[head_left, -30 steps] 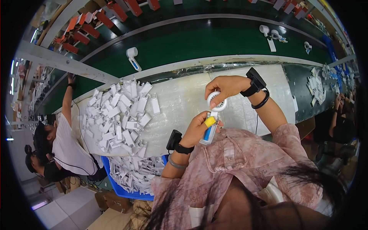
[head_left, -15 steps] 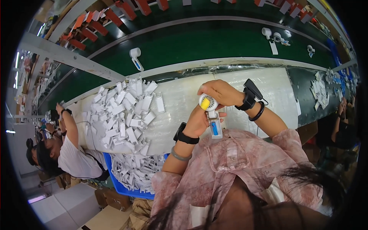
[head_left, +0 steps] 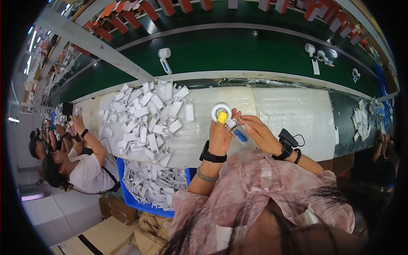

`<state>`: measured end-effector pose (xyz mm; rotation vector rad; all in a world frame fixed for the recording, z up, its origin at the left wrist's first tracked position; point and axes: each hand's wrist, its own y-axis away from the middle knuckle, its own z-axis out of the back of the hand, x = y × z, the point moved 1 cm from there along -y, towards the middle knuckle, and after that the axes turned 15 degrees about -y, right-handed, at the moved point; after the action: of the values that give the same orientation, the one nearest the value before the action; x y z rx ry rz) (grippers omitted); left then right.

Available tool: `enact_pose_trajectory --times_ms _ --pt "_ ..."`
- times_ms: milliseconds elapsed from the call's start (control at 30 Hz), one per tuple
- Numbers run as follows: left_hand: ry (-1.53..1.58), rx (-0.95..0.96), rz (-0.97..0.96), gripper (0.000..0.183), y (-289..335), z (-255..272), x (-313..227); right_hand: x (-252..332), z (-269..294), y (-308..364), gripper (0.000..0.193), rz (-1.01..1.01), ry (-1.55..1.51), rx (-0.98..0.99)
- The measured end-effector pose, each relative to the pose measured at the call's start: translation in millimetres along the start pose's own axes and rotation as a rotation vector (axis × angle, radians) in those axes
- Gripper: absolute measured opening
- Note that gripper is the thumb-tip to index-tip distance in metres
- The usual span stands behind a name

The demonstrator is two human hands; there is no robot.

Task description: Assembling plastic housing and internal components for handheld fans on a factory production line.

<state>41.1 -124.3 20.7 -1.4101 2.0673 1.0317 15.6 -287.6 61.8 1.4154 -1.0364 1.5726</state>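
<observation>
The small white fan [head_left: 215,108] is gripped over the pale mat [head_left: 293,114] by the curled left hand [head_left: 220,138]. The right hand [head_left: 264,137] is spread loosely by the blue part [head_left: 241,136]; touch cannot be told. If the fan is tipped, the blue part could be spilled.

Smooth plastic fan [head_left: 220,108], glossy green belt [head_left: 238,53]

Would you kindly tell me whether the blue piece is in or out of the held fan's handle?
In: the blue piece lies within the handle, whose pale edges show around it.
</observation>
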Motion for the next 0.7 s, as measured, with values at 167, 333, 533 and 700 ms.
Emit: enact_pose_trajectory --times_ms 167,333,533,700 --pt "0.08 -0.051 -0.073 0.037 8 1 -3 1 -16 4 0.043 0.131 0.27 0.065" --pt "0.073 -0.23 -0.114 0.033 23 28 4 -6 -45 -5 0.064 0.274 0.709 0.308" --pt "0.263 -0.421 -0.101 0.04 50 118 33 -45 -76 -60 0.031 0.228 0.468 0.421" --pt "0.279 -0.553 -0.201 0.038 80 119 6 -109 -100 -154 0.04 -0.185 0.596 0.234"
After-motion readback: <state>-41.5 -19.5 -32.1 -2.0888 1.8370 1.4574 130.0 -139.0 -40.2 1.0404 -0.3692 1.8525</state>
